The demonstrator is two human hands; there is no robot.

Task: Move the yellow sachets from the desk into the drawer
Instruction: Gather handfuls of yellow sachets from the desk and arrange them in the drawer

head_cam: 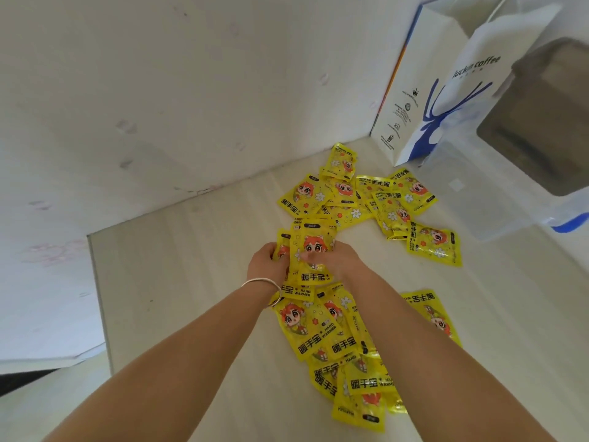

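Several yellow hand-warmer sachets lie scattered on the pale wooden desk [191,266]: one cluster at the back [357,199], another close to me [331,339]. Both hands meet at the middle of the desk around a small upright stack of sachets [314,250]. My left hand [266,261], with a thin bracelet on the wrist, grips the stack's left side. On the stack's right side my right hand [339,258] presses with its thumb across the front. No drawer is in view.
A white wall runs along the desk's back and left. A white Luckin Coffee paper bag [446,90] stands at the back right corner, with a clear plastic container [510,173] with a blue clip beside it. The desk's left edge [98,295] drops off.
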